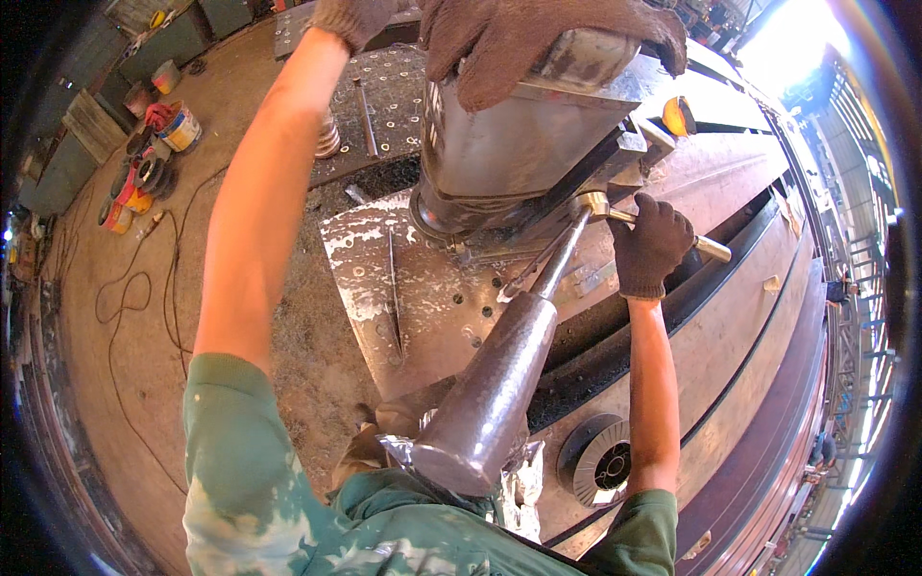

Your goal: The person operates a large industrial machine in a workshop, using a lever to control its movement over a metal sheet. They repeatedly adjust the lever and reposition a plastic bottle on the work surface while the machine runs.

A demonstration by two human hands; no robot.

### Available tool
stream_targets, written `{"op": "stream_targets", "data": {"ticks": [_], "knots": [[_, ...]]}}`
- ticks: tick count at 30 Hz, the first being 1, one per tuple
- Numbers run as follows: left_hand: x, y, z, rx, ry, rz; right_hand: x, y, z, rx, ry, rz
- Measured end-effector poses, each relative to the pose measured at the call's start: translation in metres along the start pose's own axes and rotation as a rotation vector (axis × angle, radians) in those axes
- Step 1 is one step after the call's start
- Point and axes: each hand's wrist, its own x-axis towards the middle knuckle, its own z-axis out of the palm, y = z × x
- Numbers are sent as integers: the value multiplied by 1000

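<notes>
My right hand point(653, 245), in a dark brown glove, is closed round a metal bar handle point(712, 249). This handle meets a brass-coloured round hub point(593, 204). From the hub a thicker, tapered metal handle point(490, 394) stretches toward me. Beside it stands a metal machine body point(519, 144) on a perforated steel plate point(403, 317). My left hand point(353, 17), also gloved, is cut off by the upper edge, so its fingers cannot be made out there. A large brown glove shape point(547, 38) lies over the machine's top; whose it is, I cannot tell.
Long steel beams point(711, 374) run along the right, bearing a grey round disc point(600, 459) and a yellow-and-black rounded object point(679, 116). Buckets point(178, 127) and a loose cable point(144, 278) lie on the floor at left. Another perforated plate point(384, 106) is behind.
</notes>
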Motion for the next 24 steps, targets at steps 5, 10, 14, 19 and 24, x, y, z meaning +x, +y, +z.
{"op": "stream_targets", "data": {"ticks": [5, 10, 14, 19, 24], "knots": [[11, -49, 7, 120, 43, -106, -1, 2, 3, -26, -48, 12], [-6, -28, 31, -1, 129, -209, -1, 1, -2, 7, -59, 50], [-11, -24, 26, 35, 110, -163, -4, 1, 5, 14, 5, 22], [-15, -25, 29, 107, 68, -106, -7, 0, 7, 15, 31, 28], [-17, -28, 16, 95, 98, -119, -7, -3, 4, 50, -41, 59]]}}
